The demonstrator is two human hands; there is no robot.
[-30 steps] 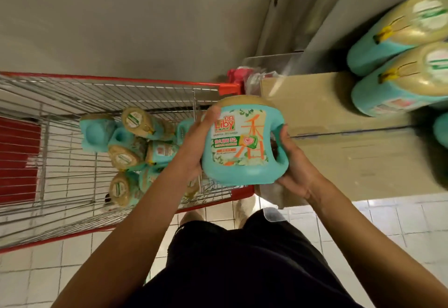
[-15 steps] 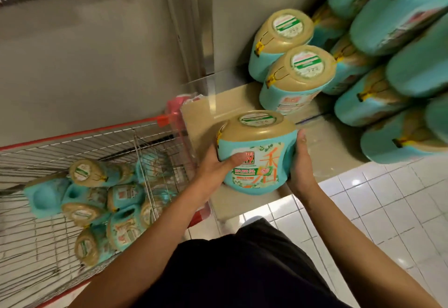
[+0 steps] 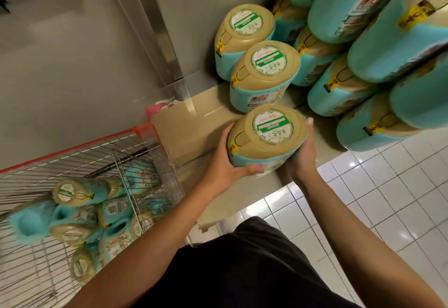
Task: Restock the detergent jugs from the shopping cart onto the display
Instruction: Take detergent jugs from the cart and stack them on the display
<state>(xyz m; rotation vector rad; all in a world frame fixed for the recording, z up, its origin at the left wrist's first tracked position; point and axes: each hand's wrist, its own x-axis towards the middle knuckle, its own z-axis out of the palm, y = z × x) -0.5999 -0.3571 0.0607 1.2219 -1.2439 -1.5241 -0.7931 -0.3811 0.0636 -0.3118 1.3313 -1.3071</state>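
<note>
Head view, detergent jug point(image 3: 266, 135) upright, cap facing camera, left hand point(image 3: 229, 162) and right hand point(image 3: 303, 151) clasping its sides

Cap labels point(image 3: 272, 127) on the jugs point(image 3: 263, 82) are blurred beyond reading.

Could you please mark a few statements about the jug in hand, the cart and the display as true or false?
1. The left hand and the right hand both hold the held jug. True.
2. The shopping cart is empty. False: several cart jugs lie inside it.
3. The held jug's tan top faces the camera. True.
4. The display carries no stock. False: many stacked jugs sit on it.
</note>
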